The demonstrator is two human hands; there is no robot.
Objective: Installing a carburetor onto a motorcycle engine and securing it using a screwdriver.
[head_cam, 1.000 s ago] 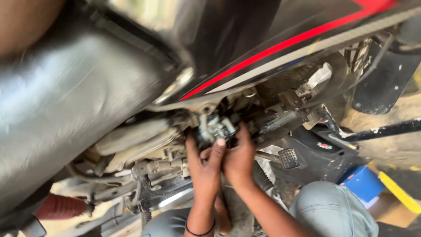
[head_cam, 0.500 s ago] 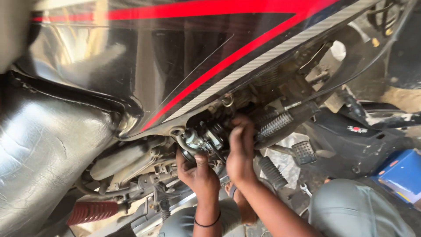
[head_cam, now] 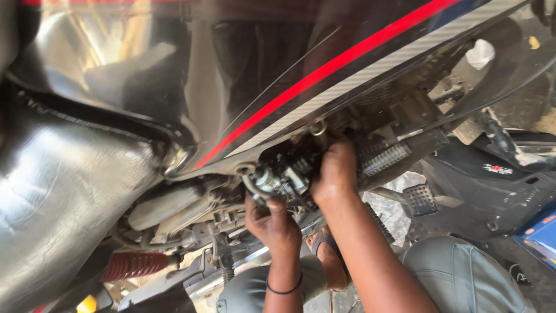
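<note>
Metal carburettor (head_cam: 282, 178) under the black red-striped tank (head_cam: 324, 69), my left hand (head_cam: 272, 223) curled gripping it from below, my right hand (head_cam: 335, 174) clamped alongside, footpeg (head_cam: 385, 159) and red spring (head_cam: 133, 265) nearby.

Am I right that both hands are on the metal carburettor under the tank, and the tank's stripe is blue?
Not quite: the head view shows the tank stripe is red, not blue. The rest holds: left hand and right hand are both on the metal carburettor beneath it.
</note>
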